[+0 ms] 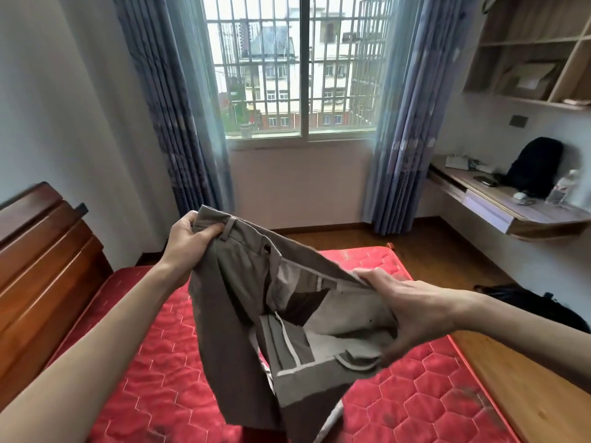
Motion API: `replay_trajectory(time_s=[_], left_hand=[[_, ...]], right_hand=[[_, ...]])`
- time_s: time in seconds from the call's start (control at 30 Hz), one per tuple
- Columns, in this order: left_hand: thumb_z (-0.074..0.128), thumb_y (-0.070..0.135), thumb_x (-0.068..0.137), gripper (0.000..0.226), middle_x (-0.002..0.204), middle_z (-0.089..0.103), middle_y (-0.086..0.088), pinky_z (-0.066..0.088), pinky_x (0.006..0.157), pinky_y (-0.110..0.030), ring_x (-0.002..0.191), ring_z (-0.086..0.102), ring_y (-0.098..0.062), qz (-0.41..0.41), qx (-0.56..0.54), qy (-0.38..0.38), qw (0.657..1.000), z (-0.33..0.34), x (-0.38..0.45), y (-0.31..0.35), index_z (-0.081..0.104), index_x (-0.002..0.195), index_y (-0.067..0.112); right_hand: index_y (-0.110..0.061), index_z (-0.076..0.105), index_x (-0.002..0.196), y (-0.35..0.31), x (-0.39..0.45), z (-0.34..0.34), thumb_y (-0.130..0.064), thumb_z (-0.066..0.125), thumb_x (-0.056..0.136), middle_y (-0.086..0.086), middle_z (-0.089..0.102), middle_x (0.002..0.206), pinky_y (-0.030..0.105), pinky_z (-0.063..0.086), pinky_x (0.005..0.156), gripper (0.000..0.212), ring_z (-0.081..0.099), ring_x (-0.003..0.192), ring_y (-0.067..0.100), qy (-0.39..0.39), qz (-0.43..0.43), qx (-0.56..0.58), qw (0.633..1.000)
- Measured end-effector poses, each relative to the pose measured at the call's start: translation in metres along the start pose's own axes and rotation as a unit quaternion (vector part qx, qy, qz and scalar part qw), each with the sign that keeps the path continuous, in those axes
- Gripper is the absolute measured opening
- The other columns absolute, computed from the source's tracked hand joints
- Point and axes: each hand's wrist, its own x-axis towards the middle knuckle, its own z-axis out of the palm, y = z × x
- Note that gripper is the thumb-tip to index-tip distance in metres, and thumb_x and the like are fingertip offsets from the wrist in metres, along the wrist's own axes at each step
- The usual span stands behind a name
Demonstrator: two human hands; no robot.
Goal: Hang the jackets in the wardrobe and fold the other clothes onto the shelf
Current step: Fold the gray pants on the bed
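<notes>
Trousers [252, 302], 1 pair, olive-grey, held up w/ 2 hands over red mattress [415, 407], near its middle. Left hand [187, 238] grip pinches waistband corner; right hand [412, 310] grip clutches opposite waistband side. Legs hang down twd mattress's near edge.

No text, label, brand or number can be read anywhere

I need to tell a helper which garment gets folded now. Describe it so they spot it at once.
Above the red quilted mattress, both hands hold up grey-brown trousers. The left hand grips the waistband, the right hand the opened fly. It is the only garment off the bed.
</notes>
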Motion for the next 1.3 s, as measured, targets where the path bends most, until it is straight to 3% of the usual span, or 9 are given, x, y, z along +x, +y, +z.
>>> replay_trajectory(time_s=[0.2, 0.3, 0.43, 0.53, 0.67, 0.87, 1.0, 1.2, 1.3], left_hand=[[0.078, 0.013, 0.091, 0.019, 0.088, 0.068, -0.004, 0.053, 0.061, -0.014, 0.070, 0.062, -0.004, -0.012, 0.017, 0.018, 1.000, -0.003, -0.007, -0.009, 0.064, 0.101, 0.006], [0.078, 0.012, 0.091, 0.017, 0.088, 0.069, -0.005, 0.053, 0.060, -0.015, 0.073, 0.063, -0.007, -0.016, 0.012, 0.034, 0.999, -0.008, -0.008, -0.011, 0.063, 0.097, 0.006], [0.079, 0.015, 0.092, 0.031, 0.101, 0.073, -0.011, 0.055, 0.071, -0.020, 0.087, 0.067, -0.014, -0.028, 0.000, 0.027, 0.999, -0.021, -0.011, -0.015, 0.065, 0.113, -0.003], [0.076, 0.016, 0.094, 0.021, 0.105, 0.079, -0.008, 0.057, 0.071, -0.017, 0.087, 0.073, -0.011, -0.036, -0.017, 0.000, 0.999, -0.029, -0.014, -0.013, 0.073, 0.111, 0.004], [0.074, 0.013, 0.094, 0.018, 0.106, 0.079, -0.016, 0.061, 0.072, -0.021, 0.088, 0.076, -0.015, -0.091, -0.058, -0.053, 0.993, -0.032, -0.018, -0.012, 0.078, 0.108, 0.002], [0.078, 0.016, 0.087, 0.007, 0.100, 0.080, -0.016, 0.060, 0.068, -0.021, 0.082, 0.077, -0.015, -0.123, -0.045, -0.086, 0.988, -0.035, -0.034, -0.020, 0.085, 0.086, 0.014], [0.077, 0.022, 0.080, 0.020, 0.103, 0.079, -0.016, 0.063, 0.073, -0.026, 0.087, 0.077, -0.020, -0.213, -0.099, -0.193, 0.953, -0.046, -0.033, -0.016, 0.085, 0.093, 0.011], [0.084, 0.012, 0.084, 0.022, 0.106, 0.077, -0.024, 0.062, 0.079, -0.038, 0.081, 0.075, -0.026, -0.263, -0.043, -0.042, 0.963, -0.016, -0.027, -0.059, 0.077, 0.101, -0.001], [0.080, 0.009, 0.088, 0.007, 0.092, 0.077, -0.018, 0.059, 0.060, -0.028, 0.063, 0.073, -0.018, -0.255, -0.020, -0.012, 0.967, -0.005, -0.037, -0.067, 0.076, 0.089, 0.004]], right_hand=[[-0.039, -0.035, 0.154, -0.006, 0.005, 0.031, -0.053, 0.087, 0.066, -0.005, 0.026, 0.122, 0.035, 0.052, 0.076, 0.150, 0.046, 0.101, 0.017, 0.030, -0.047, -0.250, 0.967], [-0.025, -0.007, 0.163, 0.004, 0.015, 0.043, -0.036, 0.071, 0.085, -0.004, 0.039, 0.121, 0.029, 0.050, 0.059, 0.111, 0.055, 0.095, 0.016, 0.165, -0.120, -0.285, 0.937], [-0.033, 0.037, 0.151, 0.020, 0.023, 0.023, -0.038, 0.040, 0.110, -0.017, 0.057, 0.126, 0.027, 0.052, 0.078, 0.042, 0.057, 0.106, 0.007, 0.162, -0.194, -0.158, 0.954], [-0.029, 0.060, 0.125, 0.034, 0.036, 0.009, -0.018, 0.051, 0.110, -0.022, 0.065, 0.104, 0.020, 0.049, 0.077, 0.022, 0.062, 0.091, -0.002, 0.130, -0.146, 0.149, 0.969], [-0.002, 0.065, 0.131, 0.057, 0.062, 0.003, 0.003, 0.050, 0.102, 0.017, 0.064, 0.106, 0.029, 0.057, 0.061, 0.034, 0.062, 0.082, 0.021, 0.020, 0.093, 0.590, 0.802], [-0.015, 0.079, 0.092, 0.043, 0.071, -0.004, -0.027, 0.081, 0.081, 0.012, 0.077, 0.088, 0.037, 0.055, 0.077, 0.017, 0.070, 0.081, 0.020, 0.209, 0.116, 0.447, 0.862], [-0.007, 0.080, 0.097, 0.047, 0.062, -0.021, -0.025, 0.082, 0.085, 0.016, 0.077, 0.097, 0.028, 0.059, 0.072, 0.021, 0.074, 0.083, 0.019, 0.051, 0.048, 0.533, 0.843], [-0.004, 0.081, 0.086, 0.052, 0.104, -0.001, -0.017, 0.083, 0.087, 0.012, 0.078, 0.085, 0.022, 0.055, 0.059, 0.014, 0.069, 0.065, 0.011, 0.156, 0.197, 0.442, 0.861], [0.003, 0.080, 0.092, 0.051, 0.110, 0.012, -0.015, 0.083, 0.086, 0.018, 0.079, 0.088, 0.023, 0.056, 0.060, 0.020, 0.071, 0.067, 0.015, 0.162, 0.234, 0.435, 0.854]])
